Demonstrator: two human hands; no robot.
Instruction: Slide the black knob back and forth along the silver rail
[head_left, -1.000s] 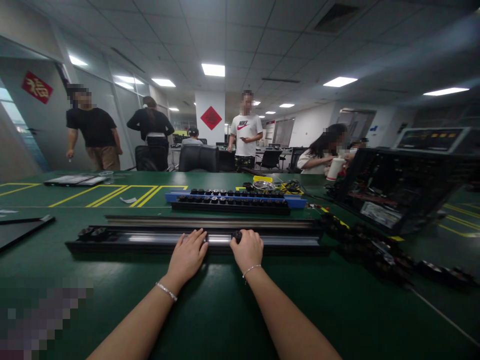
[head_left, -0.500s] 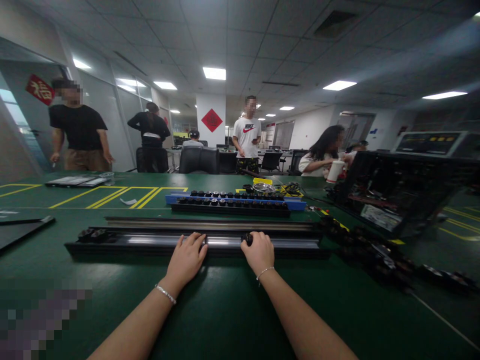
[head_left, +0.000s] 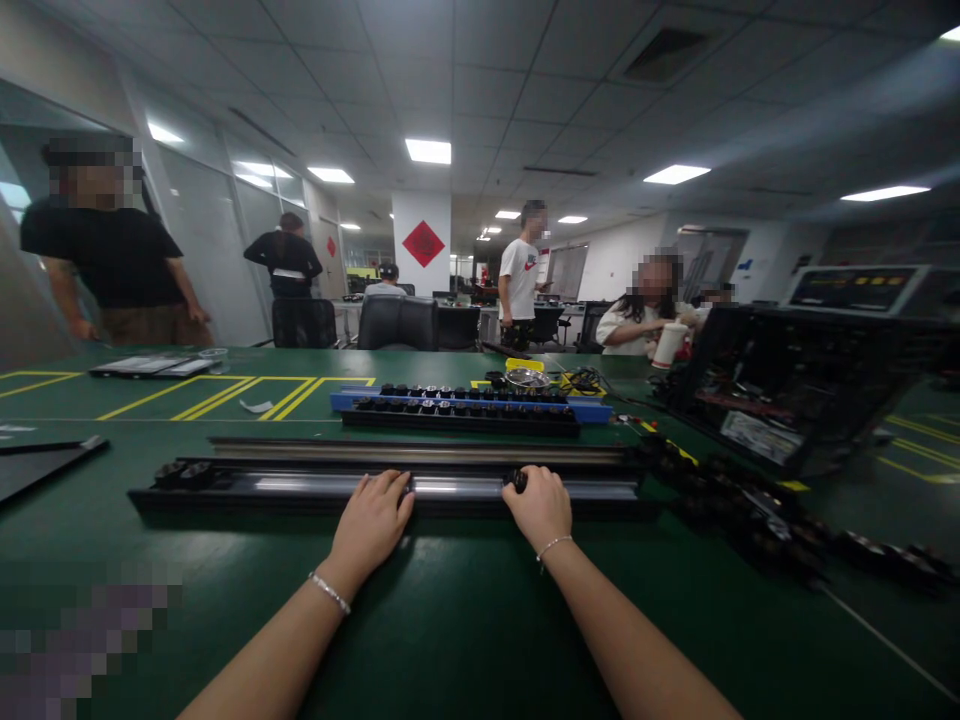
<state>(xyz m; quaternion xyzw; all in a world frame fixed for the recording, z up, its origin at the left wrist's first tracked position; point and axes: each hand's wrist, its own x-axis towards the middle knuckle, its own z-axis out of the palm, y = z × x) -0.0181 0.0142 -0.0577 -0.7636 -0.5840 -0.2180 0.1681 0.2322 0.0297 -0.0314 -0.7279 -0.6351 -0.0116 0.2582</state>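
Observation:
A long black channel [head_left: 300, 482] with a shiny metal strip along its inside lies crosswise on the table before me. My left hand [head_left: 375, 512] rests over its front wall near the middle, fingers bent into the channel; a dark spot beside the thumb is too small to make out. My right hand [head_left: 541, 503] pinches a small black round part [head_left: 517, 481] at the channel, right of the middle. Several similar black round parts [head_left: 184, 473] sit in the channel's left end. Directly behind lies a second long rail [head_left: 420, 450].
Behind the rails, a blue rack [head_left: 596, 411] holds rows of black parts. A metal dish [head_left: 528, 377] stands beyond it. To the right are a heap of black parts [head_left: 757, 510] and an open black machine case [head_left: 772, 380]. Several people stand or sit across the green table [head_left: 450, 620].
My right hand has slid a little to the right along the channel with the small black part. My left hand has stayed put. People in the background have shifted.

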